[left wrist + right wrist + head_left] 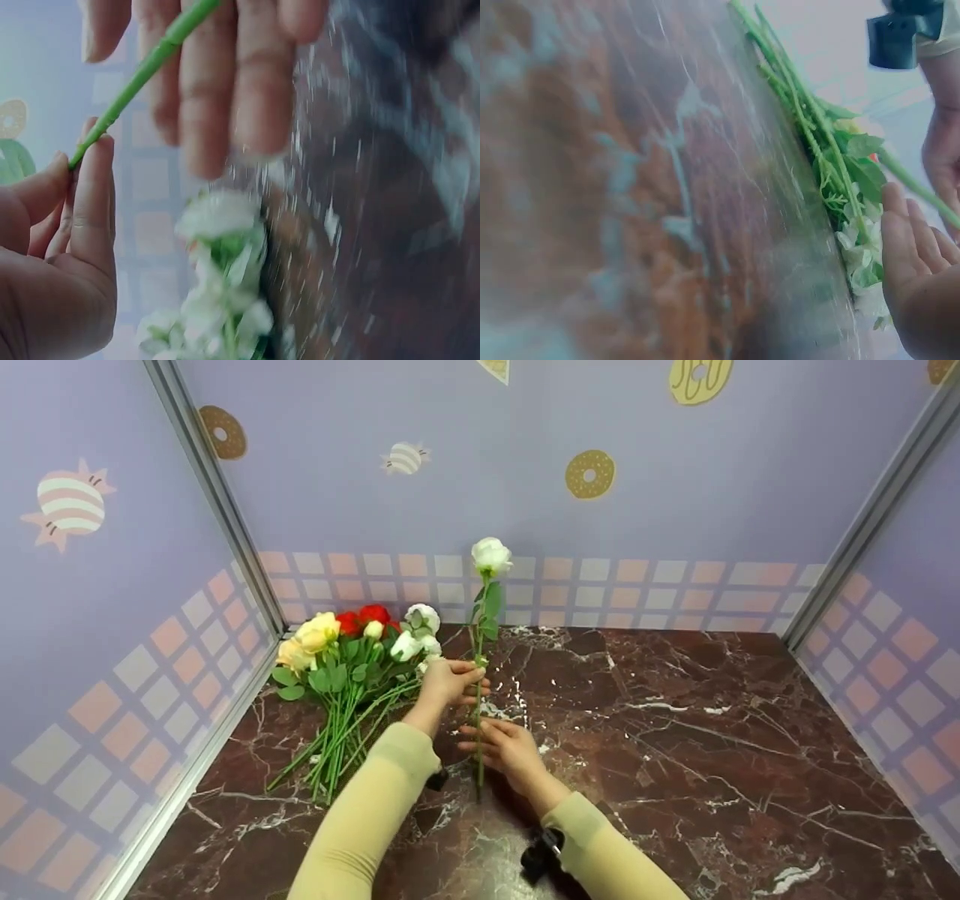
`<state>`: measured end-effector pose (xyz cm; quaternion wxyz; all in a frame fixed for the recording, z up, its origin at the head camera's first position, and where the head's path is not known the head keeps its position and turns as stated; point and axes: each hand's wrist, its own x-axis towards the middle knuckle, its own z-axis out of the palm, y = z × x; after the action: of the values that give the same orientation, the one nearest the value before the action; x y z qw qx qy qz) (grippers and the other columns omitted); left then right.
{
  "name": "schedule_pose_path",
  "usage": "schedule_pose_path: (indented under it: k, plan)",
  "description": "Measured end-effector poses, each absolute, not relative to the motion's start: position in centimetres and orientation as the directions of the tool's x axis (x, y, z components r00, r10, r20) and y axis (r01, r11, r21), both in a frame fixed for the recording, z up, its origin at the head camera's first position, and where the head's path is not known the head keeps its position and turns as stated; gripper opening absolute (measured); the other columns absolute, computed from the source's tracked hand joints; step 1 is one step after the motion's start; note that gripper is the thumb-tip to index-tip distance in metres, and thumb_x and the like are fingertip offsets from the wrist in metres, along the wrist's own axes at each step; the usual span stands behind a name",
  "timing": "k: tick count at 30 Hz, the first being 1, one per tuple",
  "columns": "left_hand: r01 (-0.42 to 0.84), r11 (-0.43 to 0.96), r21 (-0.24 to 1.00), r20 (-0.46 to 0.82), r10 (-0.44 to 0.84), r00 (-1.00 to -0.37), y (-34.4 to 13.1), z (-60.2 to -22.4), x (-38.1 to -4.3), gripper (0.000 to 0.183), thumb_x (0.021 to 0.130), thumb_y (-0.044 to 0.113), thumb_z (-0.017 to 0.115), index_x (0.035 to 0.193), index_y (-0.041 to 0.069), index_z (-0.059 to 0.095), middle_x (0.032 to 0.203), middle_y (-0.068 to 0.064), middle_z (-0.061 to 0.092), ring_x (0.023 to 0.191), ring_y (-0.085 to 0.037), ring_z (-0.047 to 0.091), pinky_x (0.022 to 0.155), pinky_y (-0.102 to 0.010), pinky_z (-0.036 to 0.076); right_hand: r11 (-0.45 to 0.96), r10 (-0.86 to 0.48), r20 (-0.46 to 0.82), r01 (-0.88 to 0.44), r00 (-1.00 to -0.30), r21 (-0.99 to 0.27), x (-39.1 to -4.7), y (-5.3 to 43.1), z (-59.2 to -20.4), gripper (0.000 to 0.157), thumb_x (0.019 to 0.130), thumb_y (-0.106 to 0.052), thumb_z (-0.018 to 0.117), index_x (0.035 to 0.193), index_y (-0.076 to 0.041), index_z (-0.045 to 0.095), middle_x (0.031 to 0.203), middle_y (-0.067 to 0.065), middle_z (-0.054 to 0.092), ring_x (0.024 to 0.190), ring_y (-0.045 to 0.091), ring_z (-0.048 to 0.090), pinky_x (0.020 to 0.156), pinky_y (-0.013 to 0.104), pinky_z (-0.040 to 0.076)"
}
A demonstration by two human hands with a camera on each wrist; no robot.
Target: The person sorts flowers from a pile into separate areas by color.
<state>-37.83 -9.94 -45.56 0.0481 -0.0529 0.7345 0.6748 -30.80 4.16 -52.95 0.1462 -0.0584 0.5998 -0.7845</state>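
A single white rose (pixel 491 556) stands upright in front of me, bloom at the top, with a few leaves below it. My left hand (pixel 448 684) pinches its green stem (pixel 142 73) between thumb and fingers, below the leaves. Lower down, my right hand (pixel 514 748) is held beside the stem, its fingers extended. In the left wrist view those straight fingers (pixel 206 97) lie behind the stem, not wrapped round it. The right wrist view shows the same right hand (pixel 922 277) at its lower right edge.
Left of my hands lies a loose pile of flowers: yellow roses (pixel 318 631), red roses (pixel 373 615) and white flowers (pixel 422 619), their green stems (pixel 337 742) pointing toward me. The dark red marbled tabletop (pixel 675 750) is bordered by patterned walls (pixel 652 510) behind and at both sides.
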Motion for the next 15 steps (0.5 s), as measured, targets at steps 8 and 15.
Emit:
schedule_pose_path:
  k: [8, 15]
  plan:
    - [-0.119, -0.108, 0.987, -0.119, 0.0, -0.993, -7.4, -47.8, -36.3, 0.025, 0.098, 0.009, 0.07, 0.116, -0.007, 0.073, 0.087, -0.015, 0.079, 0.079, -0.024, 0.079, 0.074, -0.035, 0.067, -0.269, -0.256, -0.087, 0.157, -0.963, -0.95, -29.7, 7.0, -53.3, 0.044, 0.103, -0.005, 0.059, 0.14, 0.017, 0.049, 0.099, 0.004, 0.08, 0.077, 0.01, 0.075, 0.072, 0.021, 0.062]
    - [-0.103, -0.174, 0.979, -0.104, 0.003, -0.995, -5.5, -48.8, -35.5, 0.027, 0.099, 0.011, 0.07, 0.118, -0.008, 0.072, 0.085, -0.011, 0.08, 0.078, -0.021, 0.079, 0.074, -0.034, 0.067, -0.209, -0.3, -0.091, 0.158, -0.95, -0.965, -29.8, 9.5, -53.5, 0.041, 0.102, -0.001, 0.058, 0.136, 0.019, 0.051, 0.091, 0.0, 0.077, 0.076, 0.011, 0.074, 0.071, 0.022, 0.061]
